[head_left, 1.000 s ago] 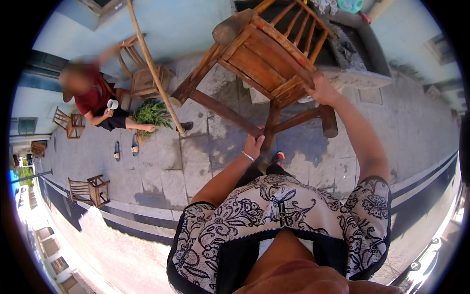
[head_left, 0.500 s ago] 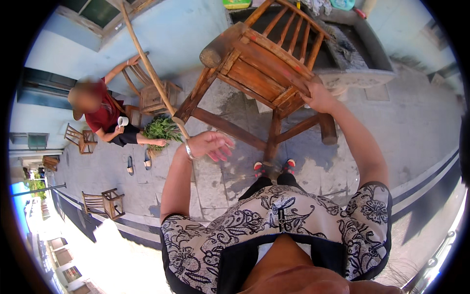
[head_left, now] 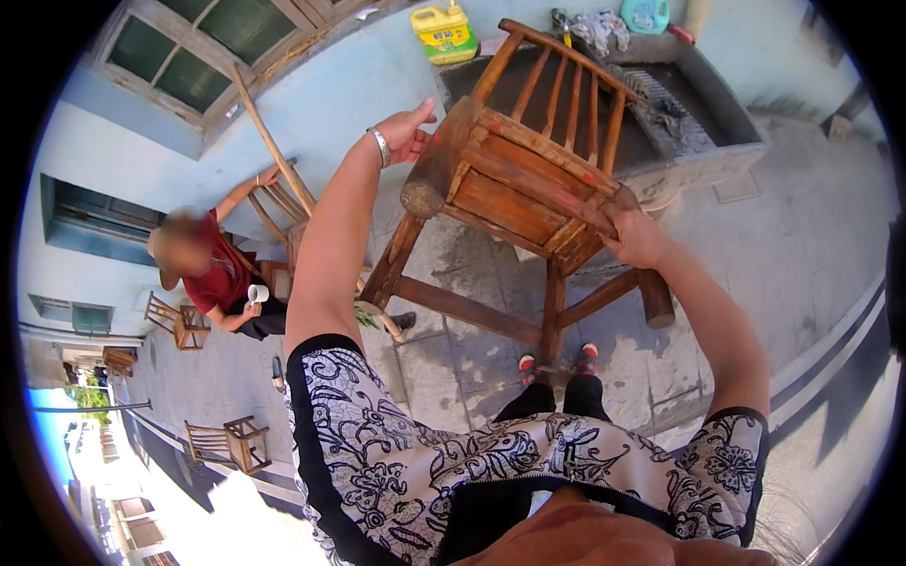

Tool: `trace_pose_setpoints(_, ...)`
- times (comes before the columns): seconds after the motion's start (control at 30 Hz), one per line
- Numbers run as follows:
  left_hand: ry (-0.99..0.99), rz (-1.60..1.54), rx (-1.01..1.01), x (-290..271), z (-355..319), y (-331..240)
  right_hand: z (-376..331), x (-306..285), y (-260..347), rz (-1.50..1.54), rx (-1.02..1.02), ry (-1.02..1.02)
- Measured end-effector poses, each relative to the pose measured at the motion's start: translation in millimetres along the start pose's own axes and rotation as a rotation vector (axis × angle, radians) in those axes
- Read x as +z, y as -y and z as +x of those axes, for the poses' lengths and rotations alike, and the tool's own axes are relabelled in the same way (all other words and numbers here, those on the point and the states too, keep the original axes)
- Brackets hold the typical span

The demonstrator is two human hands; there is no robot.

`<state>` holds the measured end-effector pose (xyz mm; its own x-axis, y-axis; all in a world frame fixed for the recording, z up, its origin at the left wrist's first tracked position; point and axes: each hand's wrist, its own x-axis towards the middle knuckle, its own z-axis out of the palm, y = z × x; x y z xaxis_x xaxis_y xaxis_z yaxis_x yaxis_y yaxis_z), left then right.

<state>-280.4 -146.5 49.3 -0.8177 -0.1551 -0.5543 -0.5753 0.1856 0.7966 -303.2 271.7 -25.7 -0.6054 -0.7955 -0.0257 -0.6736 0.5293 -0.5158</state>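
Note:
A brown wooden chair (head_left: 510,193) with a slatted back stands tilted in front of me, the panelled underside of its seat facing me and its back toward the sink. My right hand (head_left: 644,238) is closed round the right end of the seat frame. On the other side, my left hand (head_left: 408,134), a silver bracelet at its wrist, reaches up beside the chair's left edge. Its fingers are apart and hold nothing; whether the fingertips touch the wood I cannot tell.
Behind the chair is a stone sink (head_left: 703,160) with a washboard, and a yellow jug (head_left: 444,36) beside it. At left a seated person (head_left: 222,274) holds a white mug (head_left: 258,294). A long pole (head_left: 274,141) leans nearby. Small chairs (head_left: 226,443) stand farther left.
My left hand has risen from low beside the chair's legs to the left edge of its seat. The chair sits slightly lower and farther right in view; my right hand keeps its hold.

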Motion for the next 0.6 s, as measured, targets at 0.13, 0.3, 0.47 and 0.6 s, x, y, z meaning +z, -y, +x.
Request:
trace_pose_setpoints(0.13, -0.097, 0.117, 0.058, -3, 52, -1, -3, 3, -5, -0.059, 0.085, 0.067)
trace_pose_setpoints(0.3, 0.158, -0.022, 0.031, -20, 136, 34, 0, 6, -3, -0.058, 0.094, 0.094)
trace_pose_setpoints(0.47, 0.238, -0.210, 0.005, 9, 121, 18, -5, -2, -4, -0.027, 0.066, 0.112)
trace_pose_setpoints(0.6, 0.160, -0.342, -0.053, 27, 120, 4, -2, -8, -5, -0.027, 0.047, 0.139)
